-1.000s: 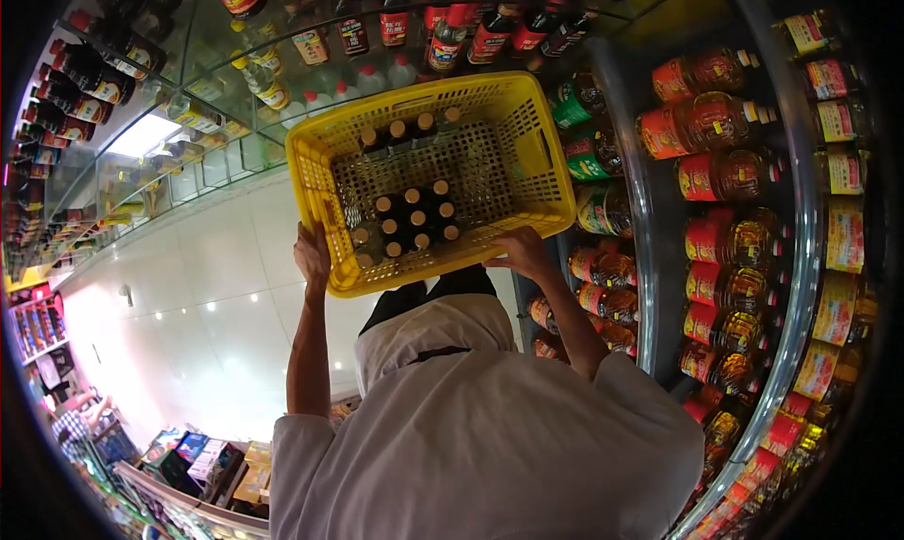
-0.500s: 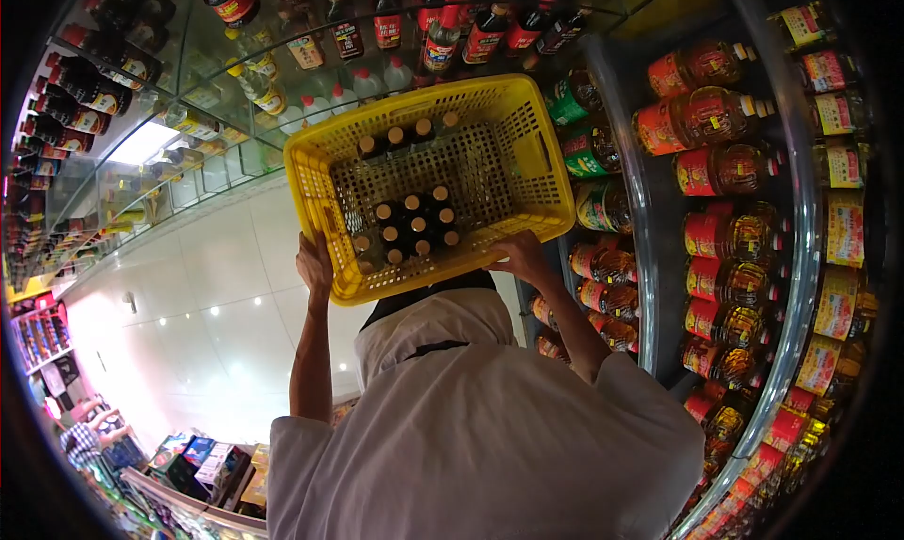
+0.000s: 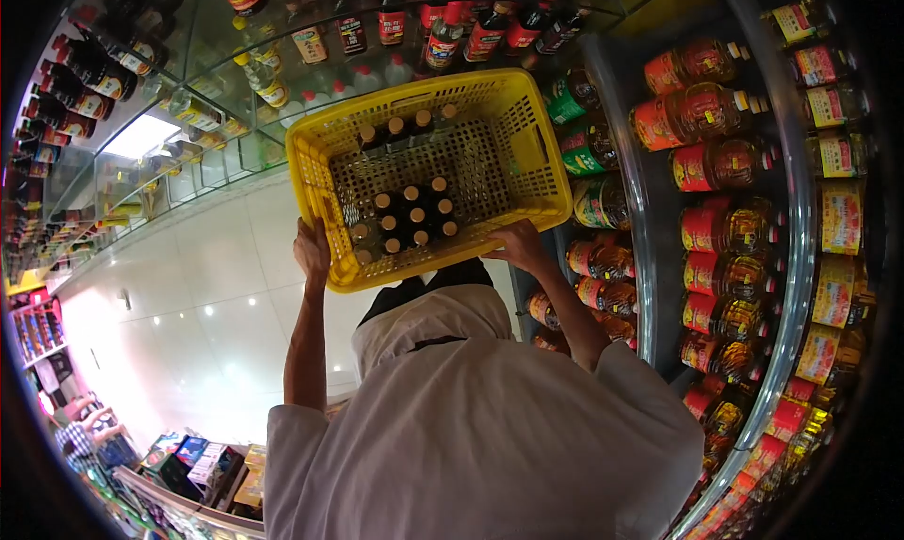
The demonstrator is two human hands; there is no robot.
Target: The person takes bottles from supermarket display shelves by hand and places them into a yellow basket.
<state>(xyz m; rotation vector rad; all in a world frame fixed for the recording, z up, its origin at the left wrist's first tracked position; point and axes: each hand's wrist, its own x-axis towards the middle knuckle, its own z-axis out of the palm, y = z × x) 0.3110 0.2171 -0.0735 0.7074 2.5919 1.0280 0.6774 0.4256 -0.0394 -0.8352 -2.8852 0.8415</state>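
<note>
Yellow plastic basket (image 3: 405, 274): posn. upper centre of my head view, open side facing cam., set askew to frame. I monitor remotely; status follows. L hand (image 3: 314, 250): closed on basket's near L corner; back of hand reads OK, but most fingers are hidden behind the wall. R hand (image 3: 520, 245): gripping near long rim, toward its R end; fingertips partly obscured, so I cannot count digits on the rim.

Contents in two grps. Far row of bottles (image 3: 395, 126) shows four caps along far wall. Near cluster of bottles (image 3: 416, 216) sits L of centre, close to near wall. Tan caps read clearly; dark bodies are mostly masked by caps and shadow, labels illegible. Contact betw. bottles: cannot confirm. Basket underside: not visible to me.

Surroundings: R side, racked oil bottles (image 3: 692, 121), outermost column fading into dark lens edge. Top, sauce bottles (image 3: 443, 43), uppermost ones cropped. Lower L, stacked boxes (image 3: 209, 467), plus another person's checked garment (image 3: 75, 436), small and hard to make out near lens edge. Floor (image 3: 226, 267), L of basket, washes out in glare. Pale shirt (image 3: 471, 427) fills btm. centre; dark trousers (image 3: 466, 278) show only as a strip betw. shirt and basket.
</note>
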